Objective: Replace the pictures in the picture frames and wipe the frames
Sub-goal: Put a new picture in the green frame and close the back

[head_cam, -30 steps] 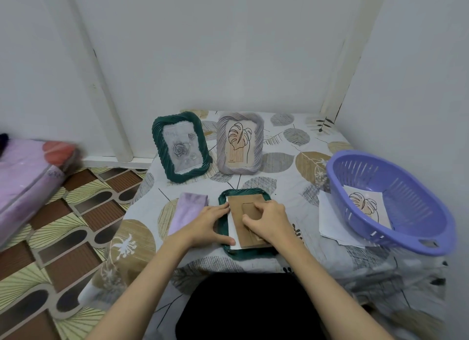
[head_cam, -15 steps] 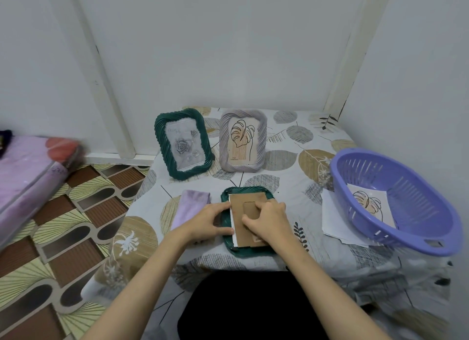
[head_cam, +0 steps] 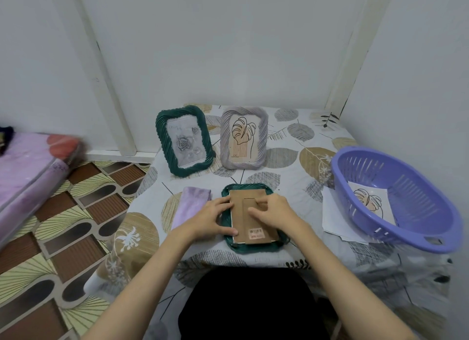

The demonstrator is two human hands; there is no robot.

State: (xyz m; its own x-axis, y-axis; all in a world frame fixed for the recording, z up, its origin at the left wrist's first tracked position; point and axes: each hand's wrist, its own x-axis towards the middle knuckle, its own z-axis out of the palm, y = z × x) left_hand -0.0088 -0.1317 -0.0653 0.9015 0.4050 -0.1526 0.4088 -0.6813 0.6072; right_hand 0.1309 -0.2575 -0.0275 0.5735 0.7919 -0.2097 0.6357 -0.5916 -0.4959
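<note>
Fingers (head_cam: pixel 264 202) press backing board (head_cam: pixel 251 228) (frame (head_cam: pixel 225 240) face-down).

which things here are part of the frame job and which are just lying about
Job:
face-down green frame with cardboard backing, under the left hand and right hand
standing green frame
standing grey frame
purple cloth
leaf print in the purple basket
loose papers

Lying about:
pink mattress

Open cloth between upright frames (head_cam: pixel 210 140) and face-down frame (head_cam: pixel 253 216).
</note>
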